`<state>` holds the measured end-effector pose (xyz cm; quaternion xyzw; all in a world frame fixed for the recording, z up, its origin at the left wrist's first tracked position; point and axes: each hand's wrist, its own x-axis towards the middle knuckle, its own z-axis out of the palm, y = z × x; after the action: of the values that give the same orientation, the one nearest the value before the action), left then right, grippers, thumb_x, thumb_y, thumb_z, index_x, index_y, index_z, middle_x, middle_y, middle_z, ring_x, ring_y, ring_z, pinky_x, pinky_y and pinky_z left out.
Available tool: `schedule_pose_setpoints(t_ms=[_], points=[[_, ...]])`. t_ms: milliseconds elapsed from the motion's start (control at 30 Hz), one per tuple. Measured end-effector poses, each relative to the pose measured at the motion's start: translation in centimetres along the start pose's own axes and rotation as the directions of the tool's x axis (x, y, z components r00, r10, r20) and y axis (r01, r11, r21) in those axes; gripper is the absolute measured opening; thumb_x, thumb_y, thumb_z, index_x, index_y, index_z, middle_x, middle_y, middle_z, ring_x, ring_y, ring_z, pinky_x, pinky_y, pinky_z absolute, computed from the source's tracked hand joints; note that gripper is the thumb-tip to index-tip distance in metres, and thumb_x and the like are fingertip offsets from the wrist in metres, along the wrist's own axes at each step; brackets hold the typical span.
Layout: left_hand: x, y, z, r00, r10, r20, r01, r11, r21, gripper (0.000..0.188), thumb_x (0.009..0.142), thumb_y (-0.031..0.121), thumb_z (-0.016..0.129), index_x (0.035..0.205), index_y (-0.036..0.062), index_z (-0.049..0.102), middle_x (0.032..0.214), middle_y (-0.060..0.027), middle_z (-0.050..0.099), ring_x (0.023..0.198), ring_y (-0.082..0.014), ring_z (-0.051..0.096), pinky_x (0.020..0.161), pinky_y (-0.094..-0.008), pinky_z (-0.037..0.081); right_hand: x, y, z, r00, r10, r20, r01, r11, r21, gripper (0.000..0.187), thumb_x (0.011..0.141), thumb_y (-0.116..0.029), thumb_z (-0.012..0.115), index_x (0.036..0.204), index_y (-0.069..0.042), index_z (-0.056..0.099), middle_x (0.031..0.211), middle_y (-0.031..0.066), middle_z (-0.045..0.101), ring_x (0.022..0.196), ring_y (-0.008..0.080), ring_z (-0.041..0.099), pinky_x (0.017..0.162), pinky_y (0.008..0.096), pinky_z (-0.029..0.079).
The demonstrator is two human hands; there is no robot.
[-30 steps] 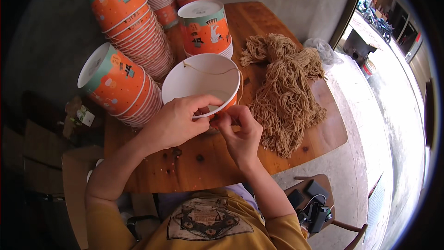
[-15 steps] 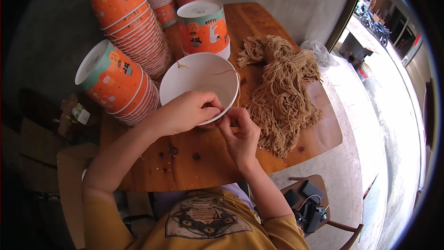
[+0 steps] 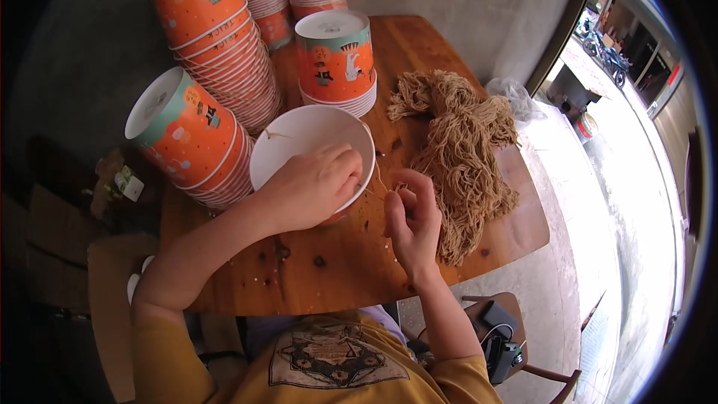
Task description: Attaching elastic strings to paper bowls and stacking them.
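A paper bucket (image 3: 280, 138), white inside and orange outside, stands upright on the wooden table in front of me. My left hand (image 3: 318, 183) reaches over its near right rim with curled fingers, their tips partly hidden. Thin tan string (image 3: 378, 183) hangs over the right rim and runs between my two hands. Just right of the bucket, my right hand (image 3: 413, 217) pinches this string, thumb against bent fingers. A short string end (image 3: 278, 135) shows at the bucket's far left wall. Beside my right hand lies a heap of tan string (image 3: 467, 168).
Stacks of upside-down orange paper buckets (image 3: 191, 131) stand at the left, with another stack (image 3: 336, 60) behind the working bucket. A clear plastic bag (image 3: 516, 97) sits beyond the string heap. A chair (image 3: 550, 375) holding dark devices (image 3: 499, 352) is at the lower right.
My right hand has moved right, away from the rim, drawing string with it. My left hand has turned over the rim, and the bucket has shifted slightly left and down in view.
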<state>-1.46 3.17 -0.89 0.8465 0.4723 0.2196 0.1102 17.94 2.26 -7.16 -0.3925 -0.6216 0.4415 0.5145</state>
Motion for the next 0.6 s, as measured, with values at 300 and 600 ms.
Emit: schedule_pose_setpoints(t_ms=[300, 600], points=[[-1.1, 0.4, -1.9, 0.989, 0.014, -0.144, -0.035, 0.989, -0.144, 0.008, 0.090, 0.001, 0.056, 0.094, 0.0027, 0.049, 0.090, -0.0121, 0.052, 0.084, -0.0319, 0.056, 0.074, -0.0399, 0.046, 1.5, -2.8, 0.4, 0.945, 0.129, 0.301, -0.106, 0.990, -0.092, 0.016, 0.100, -0.015, 0.056, 0.107, -0.002, 0.062, 0.066, 0.0052, 0.064, 0.052, 0.0097, 0.060, 0.051, 0.0273, 0.047], [-3.0, 1.4, -1.3, 0.956, -0.253, 0.149, 0.287, 0.695, -0.659, 0.039, 0.097, 0.003, 0.055, 0.134, 0.0043, 0.044, 0.116, -0.0087, 0.059, 0.102, -0.0124, 0.059, 0.090, -0.0308, 0.049, 0.8, -3.4, 1.5, 0.904, 0.289, 0.316, -0.358, 0.915, 0.187, 0.007, 0.099, -0.012, 0.059, 0.101, -0.005, 0.057, 0.065, -0.0010, 0.058, 0.047, 0.0043, 0.051, 0.043, 0.0185, 0.040]])
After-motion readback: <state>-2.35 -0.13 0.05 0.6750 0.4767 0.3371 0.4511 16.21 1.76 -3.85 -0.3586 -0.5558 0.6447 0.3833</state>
